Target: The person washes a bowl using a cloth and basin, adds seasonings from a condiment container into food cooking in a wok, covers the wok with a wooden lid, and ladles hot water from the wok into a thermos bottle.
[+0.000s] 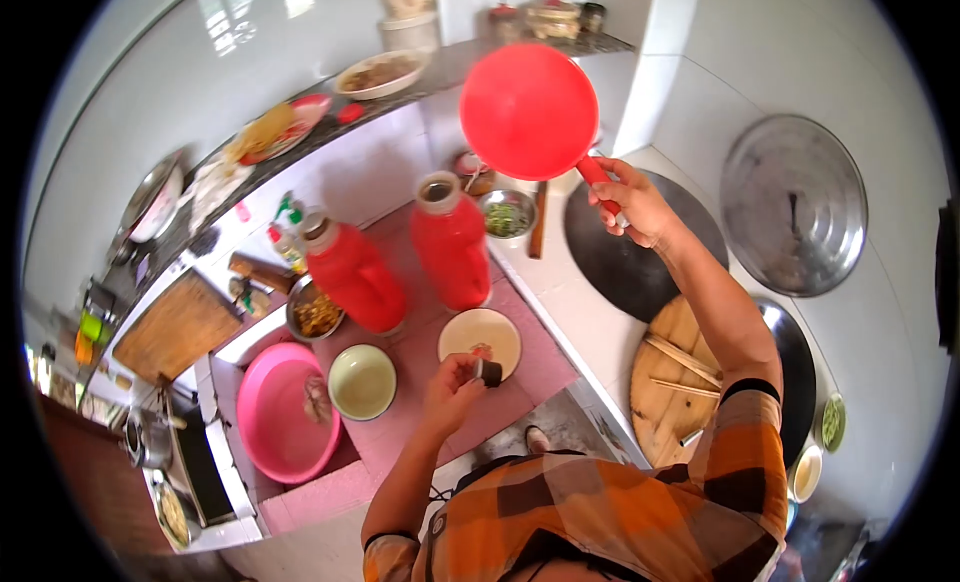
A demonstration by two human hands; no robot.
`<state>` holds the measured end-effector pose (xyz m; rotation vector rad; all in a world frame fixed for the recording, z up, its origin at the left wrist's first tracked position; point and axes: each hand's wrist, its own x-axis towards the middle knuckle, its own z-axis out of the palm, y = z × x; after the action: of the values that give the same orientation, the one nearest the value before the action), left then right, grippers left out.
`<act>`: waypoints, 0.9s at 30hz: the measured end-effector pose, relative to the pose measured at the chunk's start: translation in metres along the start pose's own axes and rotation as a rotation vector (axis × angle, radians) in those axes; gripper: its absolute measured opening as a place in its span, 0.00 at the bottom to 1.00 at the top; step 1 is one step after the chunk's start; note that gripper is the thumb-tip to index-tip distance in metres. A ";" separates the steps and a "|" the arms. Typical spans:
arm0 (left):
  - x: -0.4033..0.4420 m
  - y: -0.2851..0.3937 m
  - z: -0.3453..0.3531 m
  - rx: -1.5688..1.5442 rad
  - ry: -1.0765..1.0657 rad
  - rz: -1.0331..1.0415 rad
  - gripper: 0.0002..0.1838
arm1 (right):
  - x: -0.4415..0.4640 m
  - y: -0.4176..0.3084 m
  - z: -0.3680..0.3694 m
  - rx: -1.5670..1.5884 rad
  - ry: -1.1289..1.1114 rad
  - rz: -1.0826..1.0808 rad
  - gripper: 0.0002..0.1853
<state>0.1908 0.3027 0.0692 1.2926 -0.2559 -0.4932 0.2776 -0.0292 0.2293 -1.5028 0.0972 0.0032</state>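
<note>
My right hand (637, 202) is closed round the handle of a red plastic water ladle (530, 112), raised near the wok (690, 197). Its round face is towards me, so I cannot tell what is in it. Between the fingers of my left hand (452, 392) is a dark, short bottle stopper (488, 373), held over the edge of a cream plate (480, 332) with a small patterned or reddish spot. Behind that plate stands a red thermos flask (450, 247) with its dark mouth showing. A second red thermos flask (360, 277) stands to its left.
A pink basin (285, 422) and pale green bowl (362, 382) sit at left on the pink tiled surface. Beside the thermoses are a bowl of brown food (318, 315) and a bowl of chopped greens (506, 218). A wooden lid (675, 382) covers part of another wok.
</note>
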 end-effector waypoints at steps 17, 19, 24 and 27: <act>0.076 -0.043 0.083 0.084 -0.046 -0.218 0.18 | 0.017 0.229 -0.294 -1.189 0.674 0.595 0.21; 0.076 -0.044 0.087 0.085 -0.030 -0.250 0.19 | 0.018 0.242 -0.289 -1.145 0.611 0.605 0.19; 0.075 -0.041 0.094 0.091 -0.021 -0.269 0.19 | 0.040 0.305 -0.297 -0.134 0.495 0.597 0.07; 0.076 -0.034 0.100 0.098 -0.036 -0.271 0.18 | 0.032 0.285 -0.290 0.438 0.525 0.579 0.02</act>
<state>0.2051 0.1740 0.0561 1.4232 -0.1360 -0.7414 0.2739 -0.3002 -0.0758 -0.9653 0.8958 0.0497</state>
